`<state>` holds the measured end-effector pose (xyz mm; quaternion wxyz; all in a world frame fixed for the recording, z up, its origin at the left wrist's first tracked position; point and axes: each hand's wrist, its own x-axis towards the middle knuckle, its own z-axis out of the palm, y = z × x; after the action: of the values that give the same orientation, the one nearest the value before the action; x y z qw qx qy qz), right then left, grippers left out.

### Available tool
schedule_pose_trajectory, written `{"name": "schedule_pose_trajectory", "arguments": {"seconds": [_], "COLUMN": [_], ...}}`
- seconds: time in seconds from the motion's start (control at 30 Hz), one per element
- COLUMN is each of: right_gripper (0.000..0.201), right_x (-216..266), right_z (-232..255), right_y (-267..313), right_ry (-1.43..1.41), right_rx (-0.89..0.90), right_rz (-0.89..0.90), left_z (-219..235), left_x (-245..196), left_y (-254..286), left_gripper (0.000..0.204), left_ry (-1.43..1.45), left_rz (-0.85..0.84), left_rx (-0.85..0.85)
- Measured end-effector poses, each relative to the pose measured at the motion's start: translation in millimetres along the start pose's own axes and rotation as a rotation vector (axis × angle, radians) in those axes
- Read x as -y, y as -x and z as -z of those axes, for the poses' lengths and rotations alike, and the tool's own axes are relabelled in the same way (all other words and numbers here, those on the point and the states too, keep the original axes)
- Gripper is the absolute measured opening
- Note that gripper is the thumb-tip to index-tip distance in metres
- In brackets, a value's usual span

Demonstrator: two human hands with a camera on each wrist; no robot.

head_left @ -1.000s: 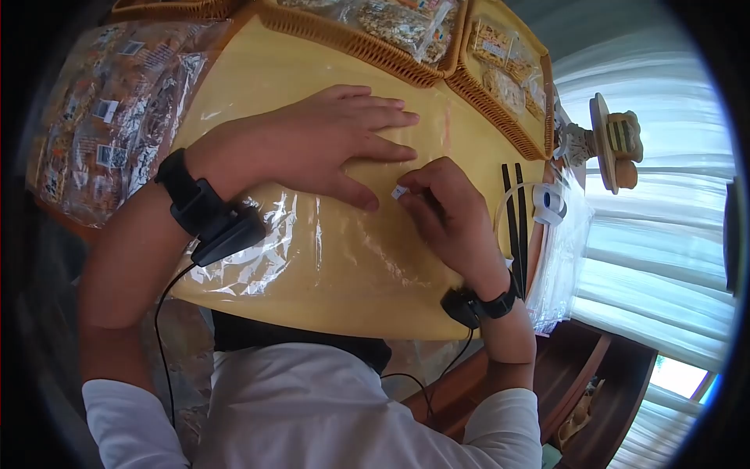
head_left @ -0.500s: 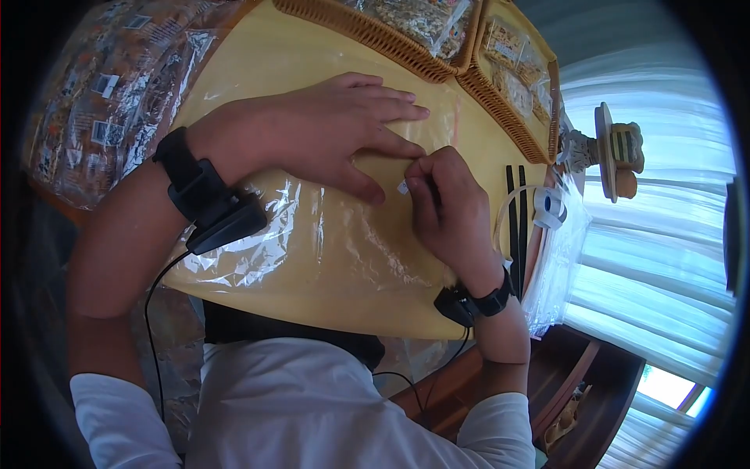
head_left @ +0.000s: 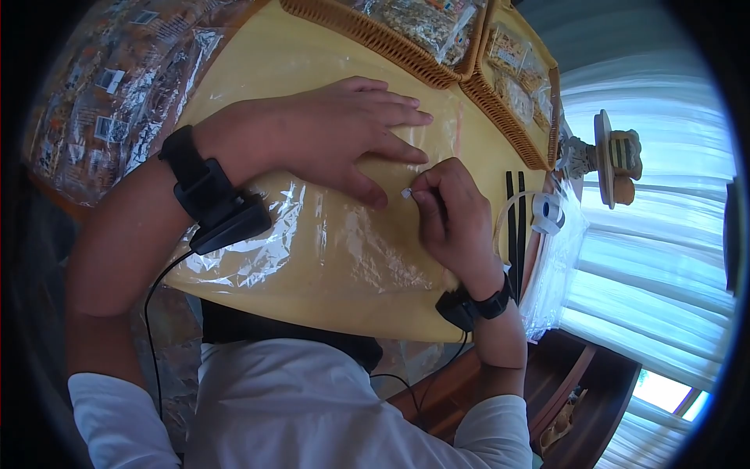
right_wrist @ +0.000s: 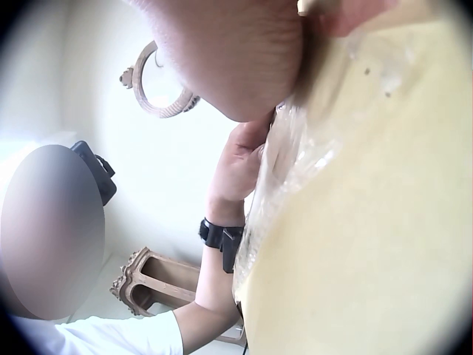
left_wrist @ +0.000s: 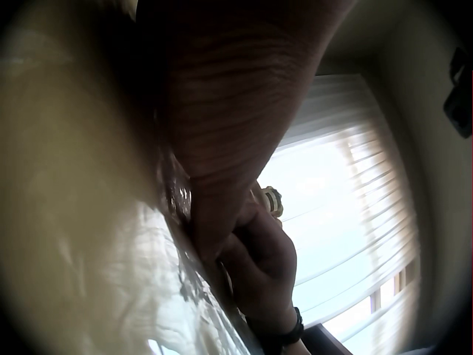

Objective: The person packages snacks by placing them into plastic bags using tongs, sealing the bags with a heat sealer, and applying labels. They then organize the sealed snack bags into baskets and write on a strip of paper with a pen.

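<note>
In the head view the left hand (head_left: 344,137) lies palm down with fingers spread on a clear plastic sheet or bag (head_left: 258,250) over the yellow tabletop (head_left: 266,55). Just right of its thumb, the right hand (head_left: 455,215) pinches a tiny white piece (head_left: 406,193) between thumb and curled index finger. The two hands are close together but apart. The left wrist view shows the left hand (left_wrist: 229,126) large and dark, the right hand (left_wrist: 262,259) beyond it. Crinkled plastic (right_wrist: 284,163) is beside the hands in the right wrist view; the right hand's fingertips are hidden there.
Wicker baskets (head_left: 391,48) of packaged food stand along the far edge. A large bag of packets (head_left: 101,109) lies at the left. At the right are two black sticks (head_left: 516,234), a white roll (head_left: 548,213) and a small stand with a round plate (head_left: 604,159).
The right hand has shifted slightly right, still near the left hand's fingertips. It came close to the left index finger half a second ago and is now a little lower. The left hand stays spread.
</note>
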<state>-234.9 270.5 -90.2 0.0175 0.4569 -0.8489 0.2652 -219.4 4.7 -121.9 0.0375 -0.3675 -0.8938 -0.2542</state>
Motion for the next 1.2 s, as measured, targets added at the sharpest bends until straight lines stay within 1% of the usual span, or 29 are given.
{"name": "schedule_pose_trajectory", "arguments": {"seconds": [1.2], "right_gripper": [0.017], "right_x": [3.3], "right_z": [6.4], "right_y": [7.9], "right_ry": [-0.055], "right_rx": [0.01], "right_rz": [0.023], "left_z": [0.2], "left_x": [-0.1], "left_y": [-0.5], "left_gripper": [0.07], "left_ry": [-0.005], "left_rz": [0.0], "left_rx": [0.003]}}
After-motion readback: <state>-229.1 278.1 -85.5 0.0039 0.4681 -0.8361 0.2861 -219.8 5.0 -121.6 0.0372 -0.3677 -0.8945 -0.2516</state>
